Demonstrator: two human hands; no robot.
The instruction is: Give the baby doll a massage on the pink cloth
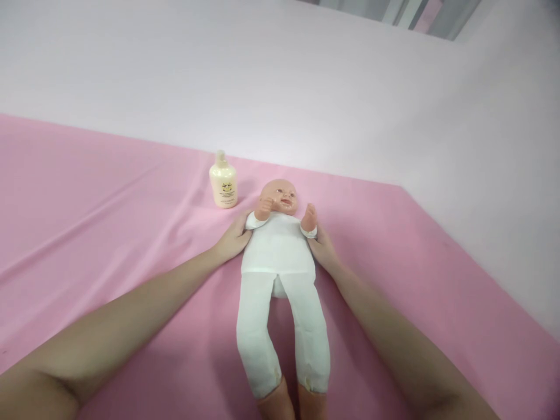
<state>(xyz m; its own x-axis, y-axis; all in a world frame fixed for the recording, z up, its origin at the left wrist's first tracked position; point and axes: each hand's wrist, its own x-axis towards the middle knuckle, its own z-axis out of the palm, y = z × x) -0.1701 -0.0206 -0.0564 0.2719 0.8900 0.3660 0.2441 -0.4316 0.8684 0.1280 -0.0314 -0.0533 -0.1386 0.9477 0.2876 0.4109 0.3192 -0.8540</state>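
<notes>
A baby doll [279, 245] with a white cloth body lies on its back on a pink cloth [166, 326], head away from me and legs toward me. Its plastic head is turned a little to the right, and both its small hands point up. My left hand [235, 238] grips the doll's side by its upper arm, thumb showing and fingers partly hidden. On the other side my right hand [322, 248] holds the doll just below its raised arm. Most of the right fingers are hidden behind the doll.
A cream lotion bottle [224, 181] with a pump top and a printed label stands upright left of the doll's head. Beyond the pink cloth's far edge is a white surface [280, 87]. Grey and pink strips [406, 11] show at the top right.
</notes>
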